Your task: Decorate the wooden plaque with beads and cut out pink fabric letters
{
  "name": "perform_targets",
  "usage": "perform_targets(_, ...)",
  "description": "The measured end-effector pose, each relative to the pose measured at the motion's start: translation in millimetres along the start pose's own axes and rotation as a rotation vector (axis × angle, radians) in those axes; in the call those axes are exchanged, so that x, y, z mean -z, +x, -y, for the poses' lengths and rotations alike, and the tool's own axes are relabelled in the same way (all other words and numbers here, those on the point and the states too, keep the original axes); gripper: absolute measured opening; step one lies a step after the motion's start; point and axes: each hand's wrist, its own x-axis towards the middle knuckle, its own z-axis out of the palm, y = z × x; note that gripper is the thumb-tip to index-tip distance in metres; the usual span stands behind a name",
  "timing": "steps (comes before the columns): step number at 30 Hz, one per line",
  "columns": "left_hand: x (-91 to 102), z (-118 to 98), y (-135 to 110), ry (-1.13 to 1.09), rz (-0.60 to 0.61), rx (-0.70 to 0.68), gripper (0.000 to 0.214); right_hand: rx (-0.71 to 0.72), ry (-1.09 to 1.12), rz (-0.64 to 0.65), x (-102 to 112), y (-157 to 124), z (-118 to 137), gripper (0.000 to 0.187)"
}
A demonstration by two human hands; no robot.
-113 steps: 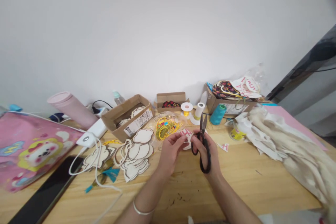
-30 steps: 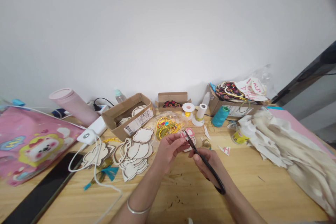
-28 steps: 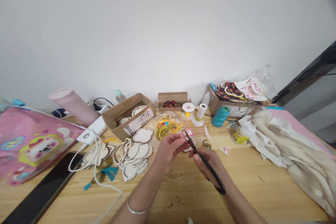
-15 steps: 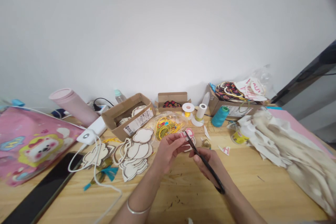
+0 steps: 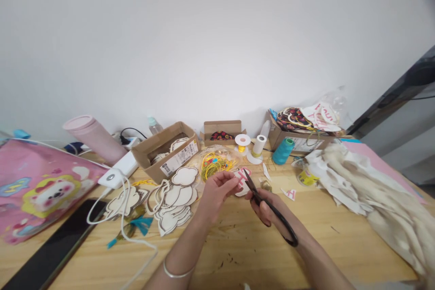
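My left hand (image 5: 217, 189) pinches a small white cutout with pink lettering (image 5: 242, 176) above the wooden table (image 5: 340, 240). My right hand (image 5: 272, 210) grips black scissors (image 5: 272, 213), fingers through the loops, with the blades pointing up and left at the cutout's edge. A silver bangle (image 5: 175, 273) sits on my left wrist. A small paper scrap with a pink letter (image 5: 290, 194) lies just right of the hands.
White cloud-shaped cutouts (image 5: 175, 197) lie left of my hands, beside a bag of yellow rings (image 5: 215, 165). Cardboard boxes (image 5: 166, 150), thread spools (image 5: 282, 150), a pink flask (image 5: 93, 138) and a charger cable (image 5: 118, 208) line the back. Cream fabric (image 5: 377, 195) fills the right; a pink bag (image 5: 41, 190) the left.
The scissors swung from upright to slanting left toward the cutout, and over the last second their handles opened wider. The view shifted slightly left.
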Motion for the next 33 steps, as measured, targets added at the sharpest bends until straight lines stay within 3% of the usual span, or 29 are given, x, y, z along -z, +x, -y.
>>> perform_targets(6,-2.6,2,-1,-0.081,-0.056,-0.012,0.016,-0.015,0.032,0.007,-4,-4,-15,0.057)
perform_targets(13,-6.5,0,-1,-0.134,-0.125,0.009,0.025,0.006,-0.030,-0.161,-9,3,-27,0.056)
perform_targets(19,-7.3,0,-2,-0.074,-0.066,0.030,0.016,-0.033,-0.129,-0.138,-3,5,-16,0.053)
perform_targets(29,-6.5,2,-2,-0.071,-0.074,0.029,0.015,-0.069,-0.202,-0.143,-1,2,-2,0.048)
perform_targets(33,-6.4,0,-3,-0.072,-0.036,0.054,0.013,-0.066,-0.181,-0.075,4,1,0,0.049)
